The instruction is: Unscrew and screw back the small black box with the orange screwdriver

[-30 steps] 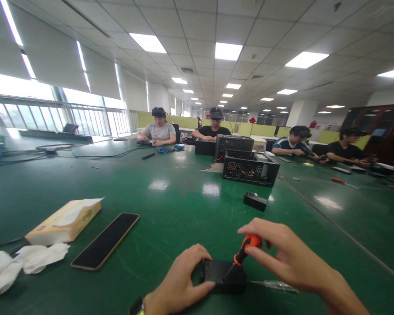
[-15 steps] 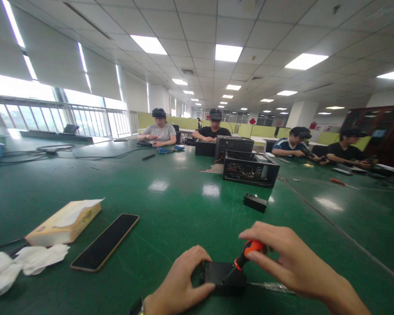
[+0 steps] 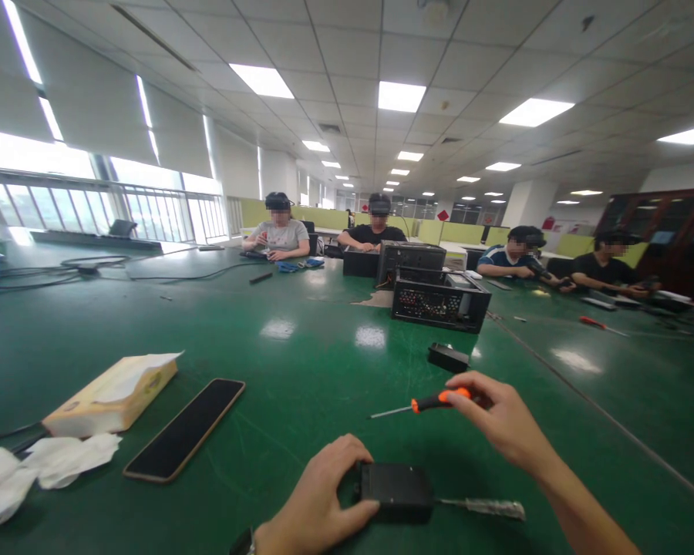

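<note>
My left hand (image 3: 329,493) grips the left end of a black box (image 3: 398,490) lying on the green table near its front edge. Above and to the right of the box, my right hand (image 3: 500,416) holds an orange and black screwdriver (image 3: 439,399) by its handle, the shaft pointing left and clear of the box. A second screwdriver with a clear handle (image 3: 494,508) lies on the table, its shaft reaching the box's right side. Farther back sits another small black part (image 3: 449,357).
A phone (image 3: 186,428), a tissue pack (image 3: 116,391) and crumpled tissues (image 3: 72,460) lie at the left. Open black computer cases (image 3: 439,299) stand at the back centre. Several people sit across the table; a red screwdriver (image 3: 593,322) lies at the right.
My right hand has lifted the orange screwdriver off the box and moved it up and away; its shaft now points left. The clear-handled screwdriver is uncovered. My left hand stays put.
</note>
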`<state>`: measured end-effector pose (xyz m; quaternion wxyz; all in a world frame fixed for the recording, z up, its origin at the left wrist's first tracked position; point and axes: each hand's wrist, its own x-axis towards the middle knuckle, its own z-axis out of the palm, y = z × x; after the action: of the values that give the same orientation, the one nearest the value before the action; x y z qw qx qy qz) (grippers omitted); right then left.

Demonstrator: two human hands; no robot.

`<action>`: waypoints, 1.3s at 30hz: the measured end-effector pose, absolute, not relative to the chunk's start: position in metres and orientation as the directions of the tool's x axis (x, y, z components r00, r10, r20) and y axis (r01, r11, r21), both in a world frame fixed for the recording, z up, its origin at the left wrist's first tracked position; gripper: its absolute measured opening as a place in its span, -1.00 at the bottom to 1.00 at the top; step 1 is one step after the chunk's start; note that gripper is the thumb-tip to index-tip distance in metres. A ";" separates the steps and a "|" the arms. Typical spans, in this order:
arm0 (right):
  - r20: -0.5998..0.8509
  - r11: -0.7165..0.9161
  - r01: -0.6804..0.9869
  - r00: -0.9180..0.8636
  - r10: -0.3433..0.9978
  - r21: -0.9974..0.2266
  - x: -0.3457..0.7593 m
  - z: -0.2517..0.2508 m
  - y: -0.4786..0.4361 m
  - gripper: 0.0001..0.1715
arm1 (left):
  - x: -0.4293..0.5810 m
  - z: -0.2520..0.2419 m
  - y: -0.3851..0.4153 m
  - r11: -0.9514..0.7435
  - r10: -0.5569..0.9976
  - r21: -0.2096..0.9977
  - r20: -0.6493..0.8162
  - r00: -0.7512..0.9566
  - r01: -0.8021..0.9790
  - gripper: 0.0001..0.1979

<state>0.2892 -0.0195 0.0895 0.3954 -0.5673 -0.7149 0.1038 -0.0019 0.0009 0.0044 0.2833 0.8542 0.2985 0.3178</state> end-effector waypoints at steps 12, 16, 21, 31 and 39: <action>0.258 0.273 0.795 -0.152 0.954 -0.542 0.318 -0.009 -0.024 -0.72 | -0.001 0.003 -0.002 -0.670 0.694 0.647 0.371 0.617 0.364 -0.61; 0.214 0.196 0.847 -0.100 0.972 -0.495 0.324 0.007 -0.028 -0.66 | 0.005 0.002 -0.002 -0.664 0.701 0.636 0.347 0.623 0.393 -0.54; -0.074 0.103 0.870 -0.158 0.985 -0.483 0.333 0.018 -0.046 -0.78 | 0.010 0.003 -0.002 -0.669 0.701 0.626 0.350 0.621 0.401 -0.71; -0.227 0.081 0.755 -0.295 0.928 -0.651 0.340 0.039 -0.057 -0.92 | 0.009 0.001 -0.002 -0.695 0.697 0.582 0.400 0.596 0.423 -0.72; -0.166 0.118 0.633 -0.371 0.914 -0.765 0.322 0.036 -0.057 -0.74 | 0.011 0.004 -0.001 -0.716 0.681 0.556 0.425 0.596 0.422 -0.72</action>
<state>0.3219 -0.0566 0.0362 0.1765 -0.5323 -0.7265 0.3971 0.0106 -0.0011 0.0036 0.2037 0.8699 0.3170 0.3183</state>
